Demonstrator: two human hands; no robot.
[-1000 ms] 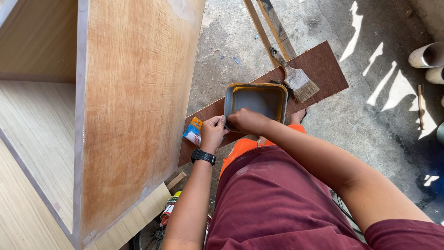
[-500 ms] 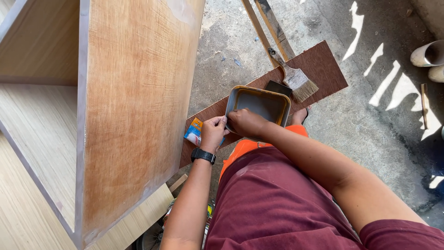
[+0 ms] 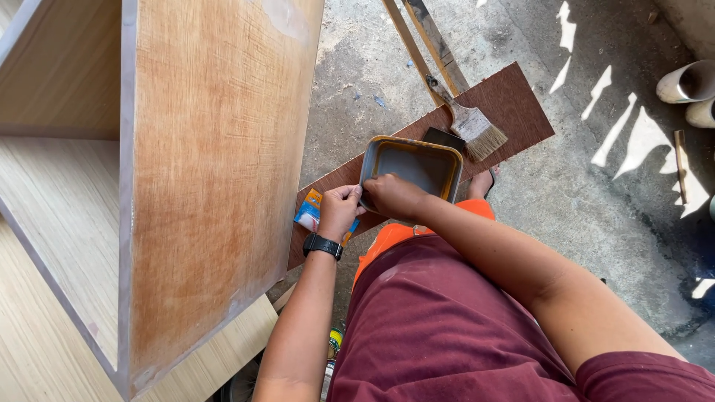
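A grey rectangular tray with a yellowish rim point(image 3: 411, 165) sits on a dark brown board point(image 3: 506, 100) on the concrete floor. My right hand point(image 3: 391, 197) grips the tray's near left corner. My left hand point(image 3: 339, 210), with a black watch on the wrist, is closed just beside it, over a small blue and orange packet point(image 3: 308, 213) lying on the board. What the left fingers hold is hidden. A wide paintbrush point(image 3: 477, 128) rests on the board beyond the tray.
A tall plywood cabinet point(image 3: 216, 149) with open shelves fills the left half of the view. Two wooden strips point(image 3: 417, 41) lie on the floor at the top. White pipe ends point(image 3: 689, 85) sit at the right edge. A small can point(image 3: 334, 344) stands by my knee.
The view shifted slightly. Both hands stay at the tray's near left corner, with the left hand moving a little closer to the right.
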